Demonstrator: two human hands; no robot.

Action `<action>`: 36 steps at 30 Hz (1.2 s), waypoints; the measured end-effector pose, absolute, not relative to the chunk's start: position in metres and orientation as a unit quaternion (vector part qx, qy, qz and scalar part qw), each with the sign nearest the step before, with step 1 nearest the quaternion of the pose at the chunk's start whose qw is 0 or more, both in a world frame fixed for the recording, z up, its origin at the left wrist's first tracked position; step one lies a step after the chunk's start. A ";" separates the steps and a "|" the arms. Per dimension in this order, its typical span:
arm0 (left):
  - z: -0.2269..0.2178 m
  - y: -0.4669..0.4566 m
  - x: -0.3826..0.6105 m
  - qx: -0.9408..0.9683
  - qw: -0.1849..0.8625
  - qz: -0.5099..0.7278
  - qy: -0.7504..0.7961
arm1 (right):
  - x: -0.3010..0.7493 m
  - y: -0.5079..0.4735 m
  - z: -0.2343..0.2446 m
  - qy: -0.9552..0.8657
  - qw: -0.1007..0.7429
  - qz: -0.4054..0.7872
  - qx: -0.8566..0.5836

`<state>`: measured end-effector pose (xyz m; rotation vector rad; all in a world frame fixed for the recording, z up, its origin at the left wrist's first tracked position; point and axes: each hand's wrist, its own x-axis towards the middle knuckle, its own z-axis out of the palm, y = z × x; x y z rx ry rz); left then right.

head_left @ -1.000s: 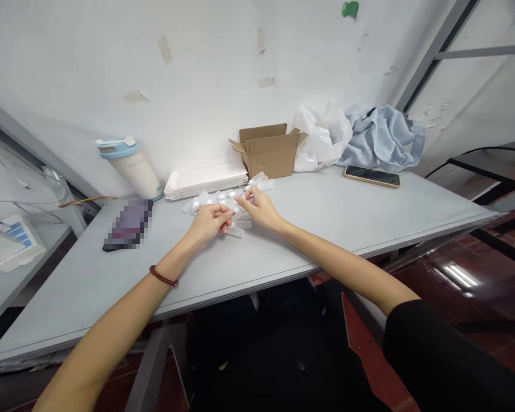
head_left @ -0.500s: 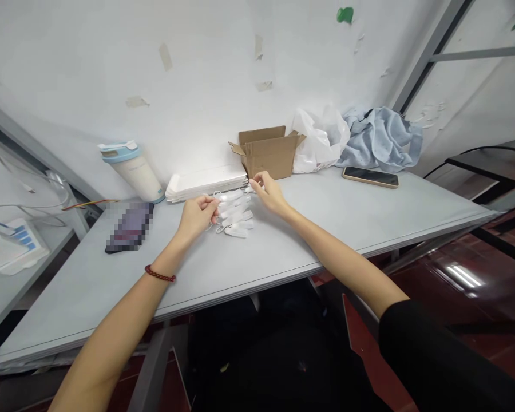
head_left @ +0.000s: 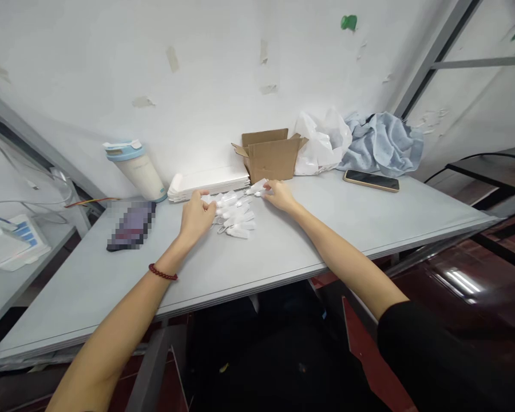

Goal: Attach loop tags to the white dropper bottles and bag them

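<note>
Several small white pieces with thin looped cords lie in an overlapping row [head_left: 236,216] on the grey table. At the left end of this row is my left hand [head_left: 196,217], its fingers apart and partly curled, the fingertips beside the pieces. My right hand [head_left: 280,195] is closed, with thumb and fingertips pinching one small white piece with a pointed tip [head_left: 258,187] at the far right of the row, in front of the cardboard box. What exactly these pieces are is too small to tell.
Behind the row lie stacked flat white boxes [head_left: 210,182], with an open cardboard box [head_left: 271,160] beside them. A tumbler [head_left: 139,171] and a blurred dark pouch-like item [head_left: 133,226] stand left. To the right are a white plastic bag [head_left: 321,143], blue cloth [head_left: 384,143] and a phone [head_left: 371,180].
My right hand has shifted slightly right, with a white piece at its fingertips. My left hand's fingers have spread from a pinch at the row's left end. The view has shifted slightly.
</note>
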<state>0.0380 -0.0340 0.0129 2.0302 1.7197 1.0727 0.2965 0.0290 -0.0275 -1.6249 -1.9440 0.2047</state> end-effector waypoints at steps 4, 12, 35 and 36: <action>0.010 -0.033 0.039 0.706 0.129 0.369 0.591 | 0.293 0.024 -0.022 -0.720 0.294 0.120 -0.617; 0.012 -0.039 0.044 0.717 0.174 0.381 0.557 | 0.296 0.007 0.006 -0.571 0.504 0.338 -0.553; 0.015 -0.048 0.054 0.743 0.384 0.318 0.447 | 0.271 -0.020 0.015 -0.591 0.497 0.502 -0.390; 0.015 -0.049 0.055 0.751 0.372 0.318 0.443 | 0.271 -0.019 0.014 -0.599 0.494 0.497 -0.388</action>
